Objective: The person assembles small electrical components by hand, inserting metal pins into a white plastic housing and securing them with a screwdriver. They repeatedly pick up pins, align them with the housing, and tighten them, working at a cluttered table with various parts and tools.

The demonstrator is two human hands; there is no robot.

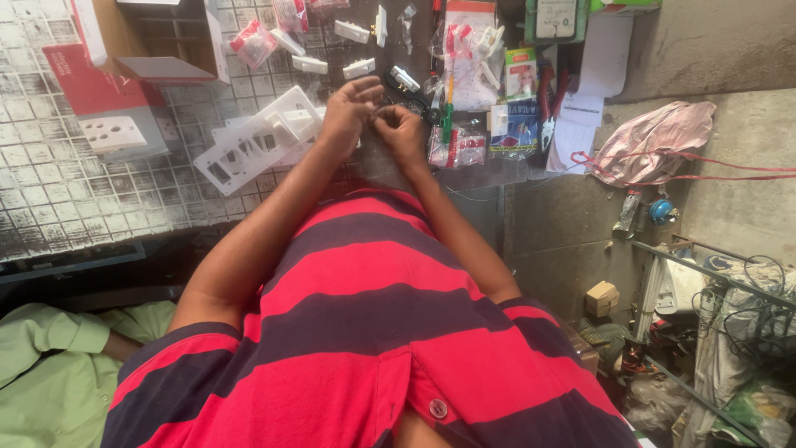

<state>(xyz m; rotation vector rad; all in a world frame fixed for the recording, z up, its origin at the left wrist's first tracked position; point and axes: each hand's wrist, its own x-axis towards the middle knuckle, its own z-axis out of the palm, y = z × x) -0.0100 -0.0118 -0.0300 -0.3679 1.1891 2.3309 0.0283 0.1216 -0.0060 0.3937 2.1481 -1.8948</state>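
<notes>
Now both hands, left hand [347, 112] and right hand [400, 129], are pinching a small black part [404, 90] with closed fingers above the counter [66, 182]; seemingly light, rigid, best gripped by edges.

Your hands [377, 124] meet over the bench's [50, 182] far part. The switch plate [261, 139] lies just left of them, packets [481, 124] right, a box [112, 108] far left.
</notes>
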